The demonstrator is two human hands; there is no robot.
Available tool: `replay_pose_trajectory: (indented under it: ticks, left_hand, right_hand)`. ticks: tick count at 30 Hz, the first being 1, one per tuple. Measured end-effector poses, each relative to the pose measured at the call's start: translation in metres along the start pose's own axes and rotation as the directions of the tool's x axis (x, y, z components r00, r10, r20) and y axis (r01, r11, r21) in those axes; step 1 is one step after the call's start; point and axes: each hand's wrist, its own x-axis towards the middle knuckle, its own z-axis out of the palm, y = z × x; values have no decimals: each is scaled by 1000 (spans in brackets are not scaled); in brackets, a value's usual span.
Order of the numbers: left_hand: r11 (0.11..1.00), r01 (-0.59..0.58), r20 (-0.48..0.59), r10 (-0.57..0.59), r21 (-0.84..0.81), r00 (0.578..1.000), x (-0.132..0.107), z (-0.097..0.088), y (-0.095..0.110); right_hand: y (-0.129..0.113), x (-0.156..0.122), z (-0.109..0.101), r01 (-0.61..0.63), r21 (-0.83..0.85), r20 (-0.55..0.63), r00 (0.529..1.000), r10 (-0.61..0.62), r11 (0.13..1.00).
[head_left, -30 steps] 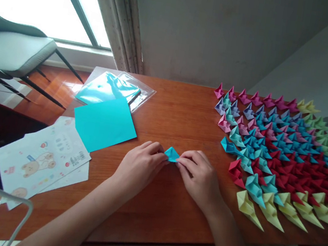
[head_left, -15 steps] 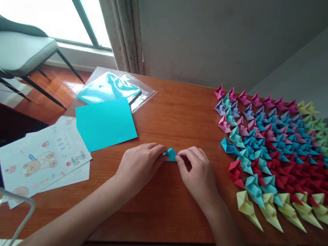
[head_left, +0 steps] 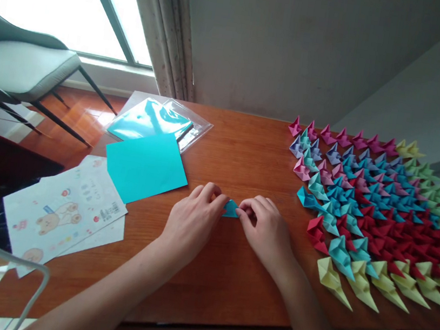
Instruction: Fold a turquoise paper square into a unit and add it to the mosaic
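Note:
A small folded piece of blue paper [head_left: 230, 209] is held between my two hands over the middle of the wooden table [head_left: 243, 146]. My left hand [head_left: 194, 218] pinches its left end, and the fingers cover that part of the folds. At the right corner, the thumb and forefinger of my right hand [head_left: 263, 225] are closed on the same paper. To the left lies a flat sheet of blue paper [head_left: 146, 166].
Rows of folded paper boats [head_left: 381, 239] in several colours fill the table's right side. At the back left is a clear plastic packet [head_left: 152, 120] of blue sheets. Printed bear sheets [head_left: 61, 216] lie front left, near a white curved tube [head_left: 41, 271].
The fingers of my left hand have shifted right and over the folded paper, hiding more of its left end. My right hand keeps its pinch. The camera view has shifted slightly.

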Motion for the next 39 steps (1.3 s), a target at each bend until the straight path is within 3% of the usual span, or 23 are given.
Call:
replay_pose_trajectory:
  ticks: [9, 14, 20, 29, 36, 39]
  left_hand:
    - [989, -99, -63, 93, -106, 994, 1, 7, -8]
    - [956, -75, -55, 62, -283, 997, 1, 6, -12]
    - [853, -87, -49, 73, -514, 996, 0, 5, -9]
    - [759, -68, -61, 37, -648, 997, 2, 4, -11]
    - [688, -69, -103, -9, -723, 995, 0, 6, -7]
    - [688, -111, -105, 51, -717, 993, -1, 5, -5]
  right_hand:
    - [-4, -3, -1, 18, -53, 16, 1000, -17, 998]
    - [-3, -3, -1, 7, 32, 22, 1000, -8, 999]
    - [-4, -7, -4, 11, 187, -11, 1000, -9, 982]
    - [-9, -8, -4, 55, 335, -65, 997, -35, 940]
    - [-14, -10, -10, 126, 418, -220, 975, -35, 899]
    - [-15, -11, -12, 98, 474, -207, 978, 2, 875]
